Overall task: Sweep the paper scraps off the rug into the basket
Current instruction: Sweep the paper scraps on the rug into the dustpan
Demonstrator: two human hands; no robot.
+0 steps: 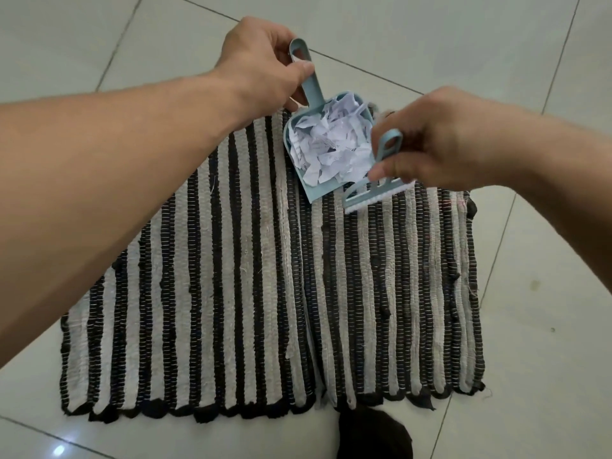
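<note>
A black-and-cream striped woven rug (pixel 251 286) lies on the tiled floor. At its far edge rests a small light-blue dustpan (pixel 313 183) heaped with white paper scraps (pixel 331 144). My left hand (pixel 261 67) grips the dustpan's handle. My right hand (pixel 440 140) holds a light-blue hand brush (pixel 374 193) by its looped handle, with the white bristles touching the rug just right of the dustpan's lip. I see no loose scraps on the rug. No basket is in view.
Pale grey floor tiles (pixel 530 376) surround the rug on all sides. A dark shape (pixel 371 435) pokes in at the bottom edge, just below the rug's near fringe.
</note>
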